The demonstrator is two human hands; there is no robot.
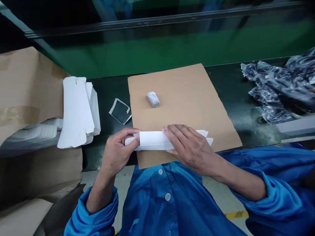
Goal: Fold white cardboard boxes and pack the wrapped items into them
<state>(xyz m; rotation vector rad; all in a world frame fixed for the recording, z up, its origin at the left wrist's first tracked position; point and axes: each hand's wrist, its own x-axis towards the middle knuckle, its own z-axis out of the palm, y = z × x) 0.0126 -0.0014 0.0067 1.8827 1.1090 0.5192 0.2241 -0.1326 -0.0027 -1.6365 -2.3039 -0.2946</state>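
A long white carton [154, 140], part folded with loose end flaps, lies across the near side of a brown cardboard sheet [187, 98]. My left hand [118, 147] pinches its left end, thumb in front and fingers behind. Over the right half, my right hand [189, 147] lies with its fingers together across the top and its thumb hidden beneath. Flaps stick out beyond both hands. Farther back on the sheet sits a small item wrapped in whitish plastic [153, 99], touched by neither hand.
Flat white cartons [76, 114] are stacked at the left, beside a large brown box [29, 88]. A thin white strip frame [120, 111] lies near the sheet. Plastic-bagged dark items [283, 85] are heaped at the right. A green wall [147, 55] borders the dark bench behind.
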